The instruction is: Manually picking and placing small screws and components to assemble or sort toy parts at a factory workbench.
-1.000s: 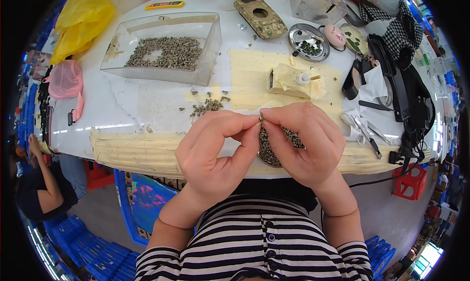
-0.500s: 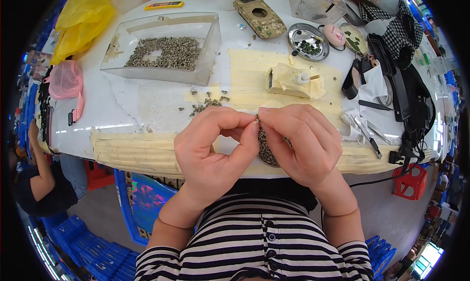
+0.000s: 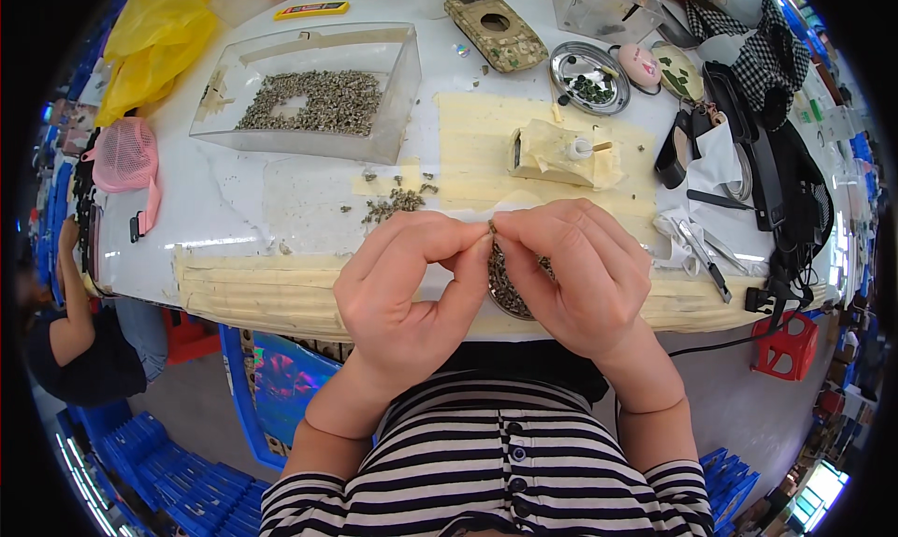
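Note:
My left hand [image 3: 407, 280] and my right hand [image 3: 580, 270] meet at the table's near edge, thumbs and fingertips pinched together. Between them is a tiny olive-brown piece [image 3: 491, 228], too small to make out in detail; both hands seem to grip it. Below my fingers, partly covered by my right hand, a round dish [image 3: 513, 294] holds many similar small parts. Just beyond my left hand lies a loose cluster of small brownish parts [image 3: 395, 203]. Farther off, a clear open box [image 3: 398, 116] contains a large heap of the same kind.
Past my right hand stands a taped block holding a small bottle [image 3: 580, 149] with a stick in it. Tweezers [image 3: 706, 261] and black straps lie at right. A camouflage model hull [image 3: 496, 32] and a metal dish [image 3: 625, 93] sit at the back. Another person's arm [image 3: 75, 303] shows far left.
My hands stay pinched at the same place. My left fingers have shifted very slightly, and a little more of the round dish shows between my hands.

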Demonstrator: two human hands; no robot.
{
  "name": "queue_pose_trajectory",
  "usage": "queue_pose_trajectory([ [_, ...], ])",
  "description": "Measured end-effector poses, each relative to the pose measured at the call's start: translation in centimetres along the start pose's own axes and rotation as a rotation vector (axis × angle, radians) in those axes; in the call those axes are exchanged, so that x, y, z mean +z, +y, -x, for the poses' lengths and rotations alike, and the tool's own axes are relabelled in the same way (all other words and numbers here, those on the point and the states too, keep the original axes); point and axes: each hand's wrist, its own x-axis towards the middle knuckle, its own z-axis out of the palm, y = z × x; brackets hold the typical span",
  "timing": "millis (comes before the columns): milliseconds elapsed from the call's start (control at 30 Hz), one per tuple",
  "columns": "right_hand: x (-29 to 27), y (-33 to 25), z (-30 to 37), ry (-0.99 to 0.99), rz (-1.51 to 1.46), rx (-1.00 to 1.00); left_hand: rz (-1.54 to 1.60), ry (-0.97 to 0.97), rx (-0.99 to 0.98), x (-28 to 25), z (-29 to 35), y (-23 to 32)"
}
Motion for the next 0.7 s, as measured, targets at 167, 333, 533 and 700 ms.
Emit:
queue_pose_trajectory([
  [167, 0.14, -0.07, -0.03, 0.028, 0.014, -0.004, 0.098, -0.002, -0.119, 0.13, 0.36, 0.16],
  [333, 0.15, -0.23, 0.01, 0.046, 0.005, 0.006, 0.330, -0.015, -0.298, 0.20, 0.31, 0.50],
  [533, 0.22, 0.00, 0.18, 0.043, -0.005, -0.009, 0.201, -0.001, -0.228, 0.14, 0.28, 0.43],
  [700, 0.14, 0.02, 0.12, 0.018, -0.009, -0.012, 0.175, -0.026, -0.283, -0.29, 0.08, 0.83],
])
